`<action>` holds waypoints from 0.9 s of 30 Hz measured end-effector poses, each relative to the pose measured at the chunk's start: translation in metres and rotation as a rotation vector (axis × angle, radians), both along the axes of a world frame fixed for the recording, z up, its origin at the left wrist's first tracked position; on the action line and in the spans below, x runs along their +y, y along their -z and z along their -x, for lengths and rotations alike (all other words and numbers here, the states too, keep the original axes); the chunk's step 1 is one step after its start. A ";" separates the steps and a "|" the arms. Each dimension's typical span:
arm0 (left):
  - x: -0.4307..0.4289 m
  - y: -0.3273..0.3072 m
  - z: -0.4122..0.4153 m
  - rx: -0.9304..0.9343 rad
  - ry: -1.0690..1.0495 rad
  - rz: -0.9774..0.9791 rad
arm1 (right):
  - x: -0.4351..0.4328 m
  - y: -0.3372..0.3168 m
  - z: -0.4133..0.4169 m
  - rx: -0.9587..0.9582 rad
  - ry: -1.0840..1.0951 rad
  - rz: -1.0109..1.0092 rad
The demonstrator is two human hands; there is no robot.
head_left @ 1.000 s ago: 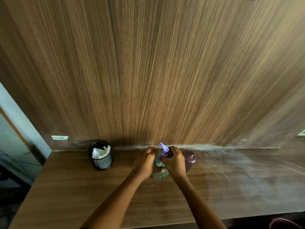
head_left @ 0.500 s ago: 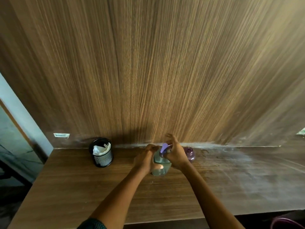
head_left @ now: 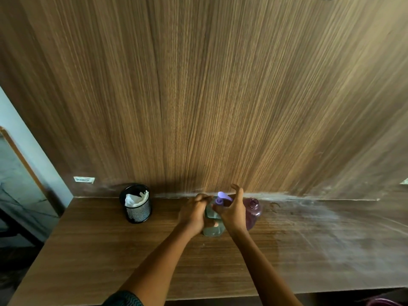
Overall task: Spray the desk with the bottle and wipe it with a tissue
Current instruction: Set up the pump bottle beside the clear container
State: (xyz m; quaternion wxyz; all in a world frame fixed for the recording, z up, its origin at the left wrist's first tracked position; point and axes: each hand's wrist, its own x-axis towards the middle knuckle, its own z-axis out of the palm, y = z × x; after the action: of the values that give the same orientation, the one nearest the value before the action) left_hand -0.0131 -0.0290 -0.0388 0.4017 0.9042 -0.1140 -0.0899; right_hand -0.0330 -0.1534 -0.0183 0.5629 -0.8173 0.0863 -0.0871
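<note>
A clear bottle (head_left: 212, 230) with a purple nozzle top stands on the wooden desk (head_left: 110, 250) near the back wall. My left hand (head_left: 193, 214) is wrapped around the bottle's left side. My right hand (head_left: 231, 209) pinches the purple top between thumb and forefinger, its other fingers spread upward. White tissue (head_left: 134, 199) sticks out of a black mesh cup (head_left: 138, 212) to the left of my hands.
A purple see-through bottle (head_left: 252, 212) without a cap stands just behind my right hand. The desk's right half carries pale dusty smears (head_left: 320, 221). A wood-panel wall (head_left: 209, 96) rises behind the desk. The desk's left end borders a doorway.
My right hand has shifted on the purple top, its fingers lifting and spreading while the thumb and forefinger stay on it. The left hand keeps hold of the bottle.
</note>
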 end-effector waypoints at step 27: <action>0.005 0.009 -0.003 -0.152 -0.027 -0.135 | 0.005 0.013 0.003 0.033 0.012 0.012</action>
State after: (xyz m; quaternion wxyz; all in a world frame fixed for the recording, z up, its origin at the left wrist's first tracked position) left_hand -0.0097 -0.0241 -0.0478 0.3315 0.9348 -0.1257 -0.0234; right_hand -0.0363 -0.1488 -0.0317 0.5559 -0.8216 0.0999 -0.0772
